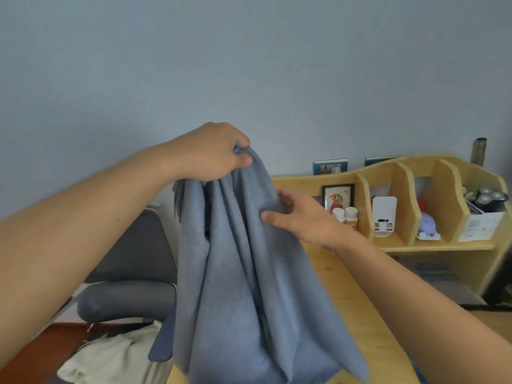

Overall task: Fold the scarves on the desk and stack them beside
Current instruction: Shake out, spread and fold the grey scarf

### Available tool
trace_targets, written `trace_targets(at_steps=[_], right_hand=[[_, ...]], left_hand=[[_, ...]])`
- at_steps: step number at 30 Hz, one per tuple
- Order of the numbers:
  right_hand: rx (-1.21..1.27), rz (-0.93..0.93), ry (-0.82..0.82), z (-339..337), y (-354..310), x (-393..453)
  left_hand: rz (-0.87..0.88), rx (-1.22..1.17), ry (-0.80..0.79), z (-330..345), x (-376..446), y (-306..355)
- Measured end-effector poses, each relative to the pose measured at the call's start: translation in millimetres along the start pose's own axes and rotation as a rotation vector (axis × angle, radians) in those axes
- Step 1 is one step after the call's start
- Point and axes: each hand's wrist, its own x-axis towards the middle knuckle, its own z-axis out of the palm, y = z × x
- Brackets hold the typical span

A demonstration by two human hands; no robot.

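Note:
A grey-blue scarf (243, 273) hangs in loose vertical folds in front of me, above the wooden desk (346, 300). My left hand (210, 153) grips its bunched top end high up, fingers curled round the fabric. My right hand (299, 217) is lower on the scarf's right side, thumb in front and fingers behind a fold, pinching the cloth. A short fringe shows at the scarf's upper left edge. The scarf's lower end drapes toward the desk's near edge and hides most of the desk there.
A wooden shelf unit (415, 206) with compartments stands at the desk's back right, holding a small picture frame (338, 198), bottles (346, 217) and small items. A grey office chair (130, 273) sits left of the desk, with a cream cloth (110, 358) below it.

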Motion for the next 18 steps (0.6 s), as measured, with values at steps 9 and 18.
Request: trace_targets(at_steps=[9, 18], right_hand=[[-0.031, -0.100, 0.005, -12, -63, 35], [-0.314, 0.185, -0.109, -21, 48, 2]], left_hand=[[0.035, 0.072, 0.013, -19, -1, 5], [-0.295, -0.071, 0.353, -25, 3, -49]])
